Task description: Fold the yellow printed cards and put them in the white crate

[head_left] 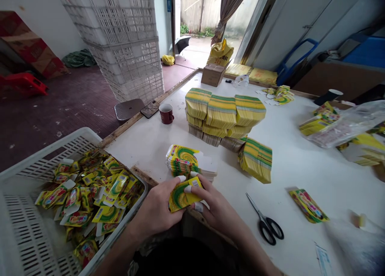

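Note:
Between both hands, at the table's front edge, is a small yellow and green printed carton (184, 195). My left hand (158, 208) grips its left side, thumb on top. My right hand (215, 205) holds its right side, with white coverings on several fingertips. Just beyond the hands lies a stack of flat cartons (188, 157) with white flaps pointing right. To the left, a white plastic basket (18, 212) holds many folded cartons (111, 191). Whether the held carton is fully closed I cannot tell.
Banded bundles of flat cartons (222, 111) are piled mid-table. Black-handled scissors (264, 224) and a flat carton (308, 205) lie on the right. A mug (166, 114) and a phone (149, 108) stand near the left edge. Crates (123, 39) are stacked behind.

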A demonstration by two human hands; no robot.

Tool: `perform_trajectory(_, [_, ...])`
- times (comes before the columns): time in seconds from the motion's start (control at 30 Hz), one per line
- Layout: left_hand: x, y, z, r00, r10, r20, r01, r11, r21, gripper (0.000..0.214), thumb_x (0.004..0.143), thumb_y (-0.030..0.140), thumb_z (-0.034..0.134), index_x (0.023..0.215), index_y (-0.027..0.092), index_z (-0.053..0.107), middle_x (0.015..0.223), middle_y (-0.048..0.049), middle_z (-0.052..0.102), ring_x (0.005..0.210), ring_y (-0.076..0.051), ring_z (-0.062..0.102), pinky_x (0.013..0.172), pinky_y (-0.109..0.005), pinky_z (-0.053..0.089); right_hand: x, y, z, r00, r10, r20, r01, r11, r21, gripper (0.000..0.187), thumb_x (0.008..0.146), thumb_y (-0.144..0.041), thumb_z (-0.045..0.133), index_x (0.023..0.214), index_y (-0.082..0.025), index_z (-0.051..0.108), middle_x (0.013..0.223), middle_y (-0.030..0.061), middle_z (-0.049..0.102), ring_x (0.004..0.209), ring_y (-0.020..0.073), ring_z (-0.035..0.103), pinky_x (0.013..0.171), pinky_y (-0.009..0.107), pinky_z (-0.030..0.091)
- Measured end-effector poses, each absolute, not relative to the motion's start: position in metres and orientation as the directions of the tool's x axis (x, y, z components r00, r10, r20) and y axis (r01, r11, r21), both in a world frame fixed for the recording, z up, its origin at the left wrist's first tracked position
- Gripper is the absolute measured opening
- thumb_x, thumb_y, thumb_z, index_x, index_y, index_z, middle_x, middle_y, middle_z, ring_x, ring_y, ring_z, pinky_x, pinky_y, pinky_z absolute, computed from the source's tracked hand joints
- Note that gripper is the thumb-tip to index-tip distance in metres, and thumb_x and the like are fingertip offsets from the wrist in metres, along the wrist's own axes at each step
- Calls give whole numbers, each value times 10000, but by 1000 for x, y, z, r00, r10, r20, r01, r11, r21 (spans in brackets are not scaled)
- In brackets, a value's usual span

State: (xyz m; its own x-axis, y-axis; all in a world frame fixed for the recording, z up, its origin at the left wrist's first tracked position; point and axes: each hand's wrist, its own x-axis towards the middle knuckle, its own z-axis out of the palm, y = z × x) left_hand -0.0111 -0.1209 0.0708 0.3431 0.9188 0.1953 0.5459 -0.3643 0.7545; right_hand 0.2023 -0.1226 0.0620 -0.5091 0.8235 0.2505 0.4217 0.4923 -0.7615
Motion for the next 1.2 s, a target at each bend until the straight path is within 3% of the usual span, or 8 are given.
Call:
perform_trajectory(0.27, [-13,-122,68,371,923,102,498,-291,817,623,696,233,712,1283,267,503,1170,-61,674,1036,-244,649,905,-344,512,204,-123,62,-545,810,215,402,478,-781,193,885,-189,565,1067,-215,624,1338,152,484,1184,242,557,958,380,489])
perform_trajectory(0.33, [-10,-123,63,290,951,110,513,-251,821,648,688,263,735,1287,253,488,1224,-81,632,1110,-256,605,956,-373,478,206,-122,63,-488,824,289,390,502,-772,178,891,-246,576,1061,-212,617,1318,154,485,1182,246,548,939,362,499])
perform_trajectory(0.4, [-8,-123,58,78,988,133,487,-154,860,752,619,296,801,1290,233,467,1285,-108,568,1161,-274,557,965,-397,465,205,-124,57,-370,853,369,418,507,-754,212,897,-306,573,1089,-219,597,1323,157,466,1199,265,530,931,368,503])
perform_trajectory(0.5, [-5,-125,53,-188,980,-58,139,85,987,778,559,363,840,1231,192,487,1173,-113,604,992,-240,621,782,-339,532,200,-127,45,-239,867,436,472,497,-728,247,906,-323,554,1134,-229,573,1319,159,449,1172,279,549,912,381,513])
perform_trajectory(0.6, [-4,-125,56,-146,934,-325,-263,280,923,595,633,393,794,1122,164,545,949,-67,689,785,-175,656,596,-234,501,195,-130,39,-272,842,466,486,538,-689,272,911,-318,549,1165,-225,572,1334,169,421,1170,283,548,899,378,523])
perform_trajectory(0.67, [-2,-125,60,-137,923,-359,-346,295,891,561,632,356,806,1093,158,554,878,-45,712,760,-166,668,630,-233,513,193,-130,39,-329,827,457,491,563,-665,283,915,-311,547,1181,-218,572,1353,181,390,1178,284,541,886,372,532])
perform_trajectory(1.03, [-1,-121,63,-101,939,-328,-386,266,883,547,634,274,817,1084,156,530,815,-28,733,715,-156,683,686,-263,555,199,-128,48,-472,805,359,406,560,-722,352,855,-107,584,1190,-208,553,1338,159,345,1269,275,431,958,361,495])
perform_trajectory(1.2, [-4,-120,63,-85,943,-323,-305,284,909,523,656,302,799,1084,163,533,786,-21,720,691,-147,665,659,-244,538,196,-130,51,-462,839,288,420,493,-762,314,854,-155,591,1146,-227,499,1336,142,346,1268,273,424,982,391,475])
